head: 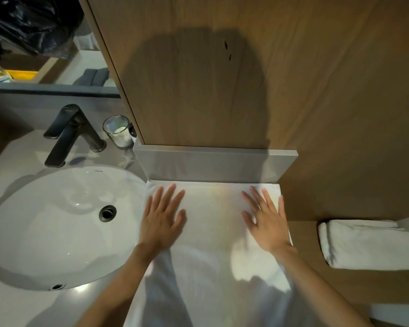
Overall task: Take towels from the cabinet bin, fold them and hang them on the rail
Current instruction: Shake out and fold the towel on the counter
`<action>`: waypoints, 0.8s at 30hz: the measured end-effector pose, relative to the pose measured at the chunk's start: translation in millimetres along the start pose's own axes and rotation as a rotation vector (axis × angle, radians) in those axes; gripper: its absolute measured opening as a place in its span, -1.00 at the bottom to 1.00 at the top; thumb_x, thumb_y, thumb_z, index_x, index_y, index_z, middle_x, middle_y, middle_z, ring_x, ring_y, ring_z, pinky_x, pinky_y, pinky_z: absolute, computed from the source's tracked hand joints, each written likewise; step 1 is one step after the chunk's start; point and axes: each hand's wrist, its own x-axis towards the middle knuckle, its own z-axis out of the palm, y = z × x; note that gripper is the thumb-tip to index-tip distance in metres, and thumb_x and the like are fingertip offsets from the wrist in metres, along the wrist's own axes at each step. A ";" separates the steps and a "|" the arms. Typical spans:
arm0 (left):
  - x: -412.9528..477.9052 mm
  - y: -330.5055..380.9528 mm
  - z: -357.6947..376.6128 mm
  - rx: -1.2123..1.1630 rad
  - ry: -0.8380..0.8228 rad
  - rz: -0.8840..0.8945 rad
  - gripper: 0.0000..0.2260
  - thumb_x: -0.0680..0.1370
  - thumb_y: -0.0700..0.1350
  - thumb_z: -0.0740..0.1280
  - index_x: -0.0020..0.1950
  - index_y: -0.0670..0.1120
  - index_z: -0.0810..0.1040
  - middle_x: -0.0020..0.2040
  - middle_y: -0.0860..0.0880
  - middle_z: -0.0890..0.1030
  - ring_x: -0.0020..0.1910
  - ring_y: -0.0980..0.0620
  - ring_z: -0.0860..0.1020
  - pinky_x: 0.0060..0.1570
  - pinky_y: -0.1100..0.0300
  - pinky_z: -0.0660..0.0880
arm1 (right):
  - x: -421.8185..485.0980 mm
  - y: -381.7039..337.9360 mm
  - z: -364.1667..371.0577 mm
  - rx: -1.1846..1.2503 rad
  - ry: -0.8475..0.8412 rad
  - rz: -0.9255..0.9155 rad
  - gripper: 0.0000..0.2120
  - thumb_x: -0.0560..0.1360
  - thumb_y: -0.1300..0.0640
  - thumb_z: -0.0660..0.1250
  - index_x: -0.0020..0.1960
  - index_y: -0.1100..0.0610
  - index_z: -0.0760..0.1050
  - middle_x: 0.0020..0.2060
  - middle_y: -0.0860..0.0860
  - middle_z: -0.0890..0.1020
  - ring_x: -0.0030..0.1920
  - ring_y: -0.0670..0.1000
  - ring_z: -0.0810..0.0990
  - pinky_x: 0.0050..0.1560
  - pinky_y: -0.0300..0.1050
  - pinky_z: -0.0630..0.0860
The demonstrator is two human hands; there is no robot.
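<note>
Towel folding midway: large white terry towel (pixel 213 232) lies flat on the grey stone countertop (pixel 21 308), far edge against the backsplash, near end draping toward the person. Just left, oval white ceramic sink basin (pixel 45 220), only a dark drain showing inside. At right, second white towel (pixel 364 246), folded into a thick rectangle, looks finished; can't tell if a rail holds it. Palms down, left hand (pixel 162 223) and right hand (pixel 267 226) press the spread towel, fingers straight and splayed. Folding and hanging likely remain. Behind the basin, small clear glass tumbler (pixel 117 132) holds something white, unclear what. Cabinet bin not in view.
</note>
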 end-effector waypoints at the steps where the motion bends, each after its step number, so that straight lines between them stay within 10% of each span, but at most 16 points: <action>1: -1.2 -1.7 -1.5 -0.013 -0.001 -0.004 -0.50 0.61 0.21 -0.05 0.55 0.18 0.11 0.59 0.12 0.02 0.57 0.02 -0.11 0.53 -0.02 -0.06 | 0.2 2.1 -1.2 -0.008 0.014 0.027 -0.47 0.60 -0.28 -0.20 0.55 -0.23 -0.04 0.55 -0.20 -0.04 0.57 0.01 -0.11 0.50 0.25 -0.17; 7: -10.4 5.1 -10.6 -0.034 -0.005 -0.072 -0.38 0.57 0.19 -0.21 0.58 -0.04 0.07 0.57 -0.03 0.03 0.56 -0.07 -0.02 0.51 0.05 -0.10 | -3.2 -18.7 -5.8 0.018 0.022 0.199 -0.31 0.53 -0.19 -0.30 0.56 0.00 0.14 0.55 0.02 0.14 0.56 0.18 0.00 0.50 0.28 -0.16; 10: -29.7 39.0 -11.5 -0.038 0.046 -0.052 -0.49 0.63 0.03 -0.14 0.53 -0.17 0.12 0.54 -0.10 0.19 0.52 -0.11 0.12 0.51 0.04 -0.05 | -21.7 -66.3 -6.4 0.118 0.181 0.135 -0.44 0.55 -0.02 -0.05 0.46 0.18 0.36 0.46 0.14 0.34 0.48 0.22 0.27 0.45 0.23 0.08; 14: -64.7 81.0 10.1 -0.070 -0.014 -0.010 -0.48 0.67 0.05 -0.22 0.55 -0.12 0.17 0.55 -0.10 0.15 0.53 -0.14 0.10 0.47 0.02 -0.13 | -56.0 -123.3 25.3 0.154 0.115 0.066 -0.53 0.60 0.00 0.03 0.46 0.07 0.37 0.47 0.08 0.35 0.49 0.15 0.26 0.41 0.30 0.24; 24: -98.9 36.9 4.6 -0.030 -0.016 -0.030 -0.54 0.63 0.13 -0.08 0.55 0.22 0.08 0.59 0.10 -0.01 0.56 0.08 -0.13 0.52 0.04 -0.17 | -105.6 -39.6 15.8 0.119 0.091 -0.026 -0.51 0.63 -0.21 -0.12 0.55 -0.21 0.07 0.57 -0.09 0.03 0.57 0.07 -0.02 0.53 0.12 -0.07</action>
